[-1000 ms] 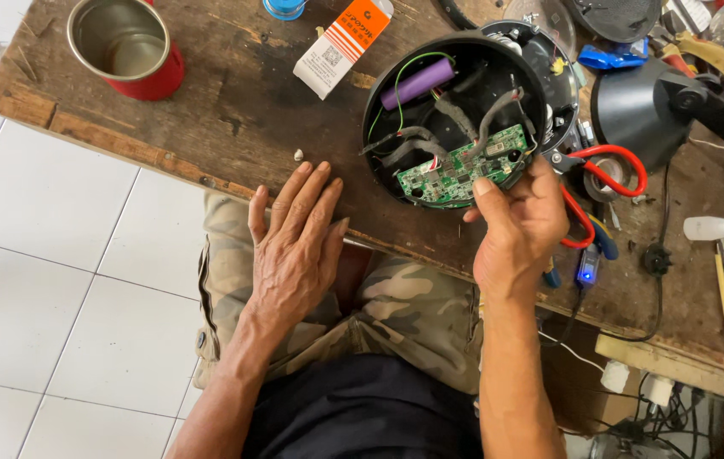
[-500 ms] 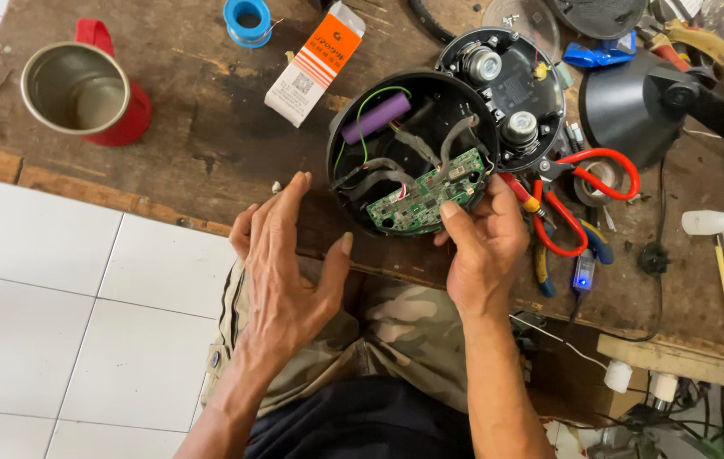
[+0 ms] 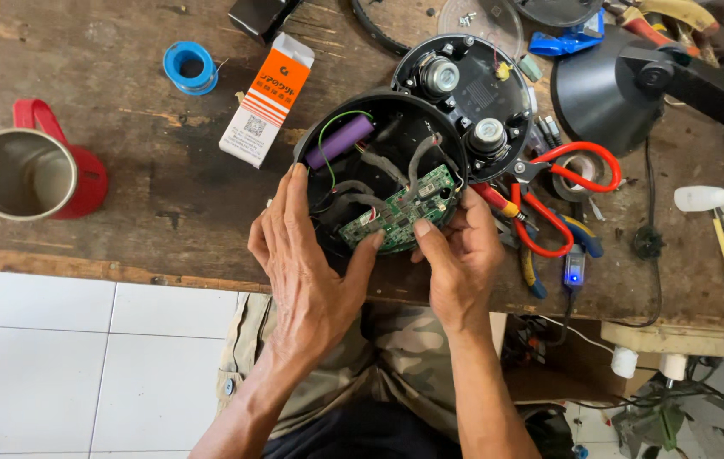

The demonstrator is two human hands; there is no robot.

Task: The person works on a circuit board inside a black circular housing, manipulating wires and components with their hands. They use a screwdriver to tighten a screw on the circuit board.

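Observation:
An opened round black device shell [image 3: 379, 115] lies on the wooden workbench [image 3: 141, 195]. Inside it are a green circuit board [image 3: 400, 212], a purple cylindrical battery [image 3: 340, 140] and grey wires. My left hand [image 3: 306, 259] grips the shell's near-left rim, thumb touching the board's lower edge. My right hand [image 3: 459, 255] pinches the board's near-right edge between thumb and fingers. The device's other half [image 3: 468, 89], with two round speaker drivers, lies just behind and to the right.
A red-and-steel mug [image 3: 26, 174] stands at the left. An orange-and-white box [image 3: 266, 98] and a blue solder spool [image 3: 190, 66] lie behind. Red-handled scissors [image 3: 549, 200], pliers and a black desk lamp [image 3: 608, 85] crowd the right side. White floor tiles lie below.
My left hand rose from my lap to the shell's rim and the board. The view shifted, so the bench appears lower and closer. My right hand stays on the board.

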